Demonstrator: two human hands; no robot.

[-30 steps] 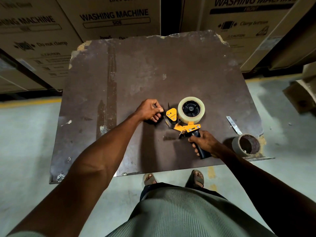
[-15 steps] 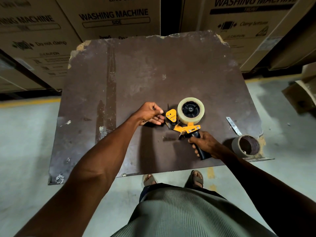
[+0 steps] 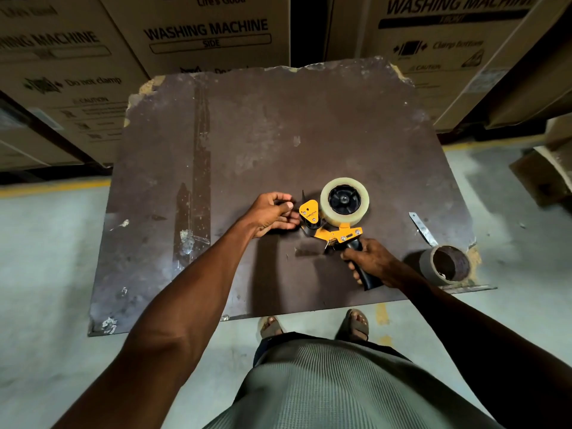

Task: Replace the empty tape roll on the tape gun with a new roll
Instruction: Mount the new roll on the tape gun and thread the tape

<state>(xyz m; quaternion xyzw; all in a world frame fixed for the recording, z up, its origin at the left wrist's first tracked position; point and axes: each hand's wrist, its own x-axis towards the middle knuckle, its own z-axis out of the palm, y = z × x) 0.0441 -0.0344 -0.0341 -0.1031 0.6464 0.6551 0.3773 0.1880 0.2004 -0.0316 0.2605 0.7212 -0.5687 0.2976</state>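
Note:
An orange tape gun (image 3: 332,232) lies on the dark brown table (image 3: 247,144), with a full clear tape roll (image 3: 344,200) seated on its black hub. My right hand (image 3: 371,261) grips the gun's black handle near the table's front edge. My left hand (image 3: 272,213) is at the gun's front end, just left of the orange guard, with thumb and fingers curled together as if pinching the tape end; the tape itself is too clear to see. An empty brown cardboard tape core (image 3: 447,264) lies at the table's front right corner.
A loose strip of tape (image 3: 422,229) sticks to the table near the empty core. Large washing machine cartons (image 3: 207,29) stand behind and beside the table. Another carton (image 3: 544,174) lies on the floor at the right. My feet are under the front edge.
My left hand has shifted slightly and its fingers have loosened at the gun's front. The right hand and the gun stay in place.

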